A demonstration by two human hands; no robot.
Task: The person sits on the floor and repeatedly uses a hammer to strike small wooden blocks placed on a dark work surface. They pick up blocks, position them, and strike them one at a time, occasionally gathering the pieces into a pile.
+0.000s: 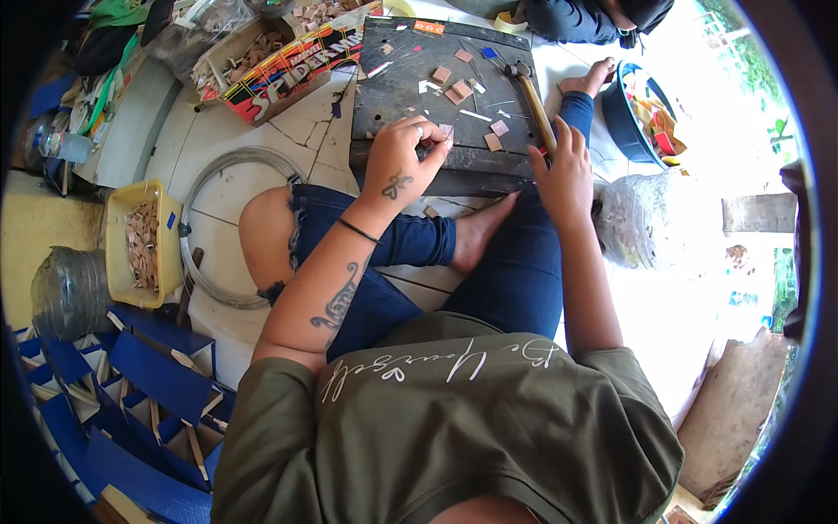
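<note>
A low black work block (393, 52) stands before my crossed legs. Over its near edge, my left hand (408, 159) is closed in a pinch at a small pinkish square piece (446, 129); the fingertips partly hide it. My right hand (563, 170) is closed around the handle end of a hammer (533, 100). The hammer lies slanted along the block's right side, its metal head toward the far edge. Between the hands lie a few small square wooden pieces (493, 141). More squares (458, 92) are scattered farther back, among thin strips and a small blue square (489, 53).
A printed cardboard box (297, 65) of wooden pieces stands beyond my left hand. Left of my knee are a coiled wire (196, 188) and a yellow tub (166, 262). Blue partitioned boards (166, 367) lie lower left. A dark basin (628, 122) sits right, near another person's legs (572, 19).
</note>
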